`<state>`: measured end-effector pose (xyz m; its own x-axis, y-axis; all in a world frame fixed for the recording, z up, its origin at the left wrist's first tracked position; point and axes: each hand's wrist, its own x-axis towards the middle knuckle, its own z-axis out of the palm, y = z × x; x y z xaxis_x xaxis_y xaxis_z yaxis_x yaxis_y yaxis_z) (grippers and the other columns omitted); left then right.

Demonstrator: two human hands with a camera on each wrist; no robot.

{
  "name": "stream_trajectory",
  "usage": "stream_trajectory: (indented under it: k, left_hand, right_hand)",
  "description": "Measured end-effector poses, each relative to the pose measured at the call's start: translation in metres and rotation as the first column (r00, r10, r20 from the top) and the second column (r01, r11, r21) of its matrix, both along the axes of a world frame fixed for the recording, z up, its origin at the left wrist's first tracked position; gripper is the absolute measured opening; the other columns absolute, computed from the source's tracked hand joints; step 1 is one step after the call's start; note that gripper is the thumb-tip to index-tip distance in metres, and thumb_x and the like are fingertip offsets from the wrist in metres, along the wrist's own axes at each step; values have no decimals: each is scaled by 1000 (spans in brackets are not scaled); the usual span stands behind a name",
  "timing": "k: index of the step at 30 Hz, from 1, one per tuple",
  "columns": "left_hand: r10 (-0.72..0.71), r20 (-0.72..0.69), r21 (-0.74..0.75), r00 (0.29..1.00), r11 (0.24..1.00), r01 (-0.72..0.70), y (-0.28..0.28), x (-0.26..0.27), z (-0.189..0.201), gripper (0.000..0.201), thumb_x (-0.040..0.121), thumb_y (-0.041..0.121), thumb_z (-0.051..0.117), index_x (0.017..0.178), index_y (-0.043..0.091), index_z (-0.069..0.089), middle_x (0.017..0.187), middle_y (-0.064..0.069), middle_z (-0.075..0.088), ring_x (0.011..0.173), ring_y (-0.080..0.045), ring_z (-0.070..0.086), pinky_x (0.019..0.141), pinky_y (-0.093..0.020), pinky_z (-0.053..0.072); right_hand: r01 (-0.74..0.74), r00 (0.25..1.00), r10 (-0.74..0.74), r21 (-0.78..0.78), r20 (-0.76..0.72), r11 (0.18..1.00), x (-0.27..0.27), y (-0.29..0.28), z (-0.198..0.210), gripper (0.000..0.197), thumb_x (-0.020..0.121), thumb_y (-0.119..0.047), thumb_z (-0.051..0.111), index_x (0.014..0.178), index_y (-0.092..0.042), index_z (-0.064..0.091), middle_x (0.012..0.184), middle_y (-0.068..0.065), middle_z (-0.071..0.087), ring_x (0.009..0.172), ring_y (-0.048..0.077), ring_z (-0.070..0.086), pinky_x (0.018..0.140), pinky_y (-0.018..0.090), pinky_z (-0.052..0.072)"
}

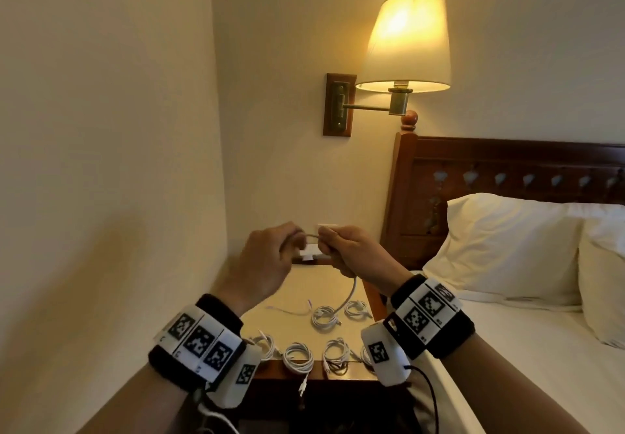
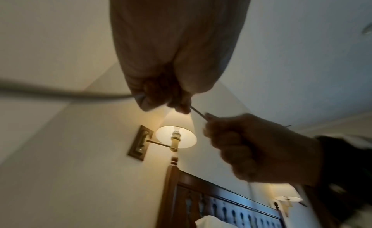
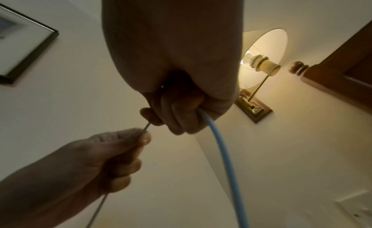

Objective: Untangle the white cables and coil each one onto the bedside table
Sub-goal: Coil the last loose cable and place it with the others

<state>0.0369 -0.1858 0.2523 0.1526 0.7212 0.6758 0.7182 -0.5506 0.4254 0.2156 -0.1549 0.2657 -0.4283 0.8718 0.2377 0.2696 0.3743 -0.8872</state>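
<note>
Both hands are raised above the bedside table, holding one white cable between them. My left hand pinches the cable, and a short arc of it bridges to my right hand, which grips it in a fist. From the right fist the cable hangs down to the tabletop. In the left wrist view the short stretch runs between the two hands. Several coiled white cables lie on the table: two mid-table and a row along the front edge.
A lit wall lamp hangs above the table. A wooden headboard and a bed with white pillows stand to the right. A wall closes the left side. One cable's plug dangles over the table's front edge.
</note>
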Motion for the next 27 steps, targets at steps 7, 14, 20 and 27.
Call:
stream_trajectory:
  k: [7, 14, 20, 27]
  left_hand:
    - [491, 245, 20, 836, 860, -510, 17, -91, 1, 26, 96, 4, 46, 78, 15, 60, 72, -3, 64, 64, -21, 50, 60, -26, 34]
    - [280, -48, -187, 959, 941, -284, 4, -58, -15, 60, 88, 1, 58, 145, 6, 40, 149, -3, 40, 137, -22, 39, 111, -23, 26]
    - [-238, -83, -169, 968, 960, 222, 4, 14, -22, 20, 100, 15, 49, 97, 23, 67, 78, 16, 62, 76, 2, 57, 71, -19, 42]
    - [136, 78, 42, 988, 989, -139, 18, -8, -14, 27, 95, 3, 51, 72, 12, 59, 57, 7, 53, 52, -9, 47, 50, -16, 29]
  right_hand:
    - [17, 999, -13, -133, 34, 991, 41, 4, -46, 38, 104, -35, 35, 73, -16, 48, 58, -2, 30, 49, 11, 23, 49, 31, 15]
    - [81, 993, -80, -18, 88, 997, 37, 4, -43, 39, 105, -30, 36, 72, -14, 49, 55, -4, 34, 46, 8, 28, 44, 22, 22]
    - [-83, 995, 85, -47, 51, 995, 16, -1, -20, 42, 106, -30, 35, 69, -18, 49, 49, -10, 32, 40, 6, 24, 39, 20, 18]
    - [-154, 982, 117, -270, -149, 950, 35, 0, -26, 38, 106, -30, 33, 72, -18, 48, 54, -7, 30, 43, 6, 23, 41, 22, 17]
